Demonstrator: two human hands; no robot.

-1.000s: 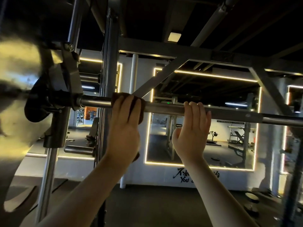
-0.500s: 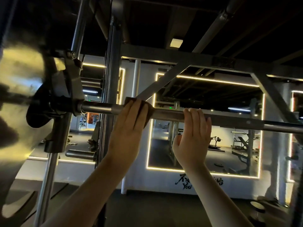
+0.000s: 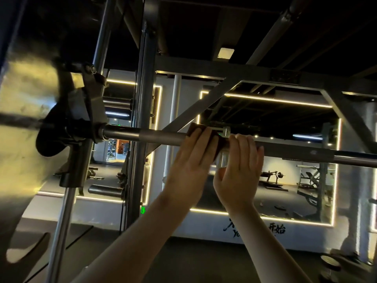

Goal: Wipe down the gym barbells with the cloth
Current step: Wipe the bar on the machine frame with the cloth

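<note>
Far left: a large round weight plate (image 3: 26,123), blurred, catching yellow light.
Bar mount: dark carriage (image 3: 81,129) where the bar end meets the frame; it sits on a chrome guide rod (image 3: 61,217) that runs down to the floor.
Barbell (image 3: 146,136): grey steel, lying across the view at head height and sloping slightly down to the right; it passes in front of a dark upright post (image 3: 143,111).
Cloth (image 3: 194,128): brown, wrapped over the bar near mid-frame, touching it. One edge shows above the fingertips, another patch shows between the two hands.
Left hand (image 3: 191,166): on the cloth, fingers laid close together over it and bent across the top of the bar, holding the cloth to the steel. Thumb hidden.
Right hand (image 3: 238,176): just beside the left, on bare bar. Fingers hooked over the top, thumb underneath.
Background, right: wall mirror (image 3: 285,190) edged with a warm light strip, showing benches and racks.
</note>
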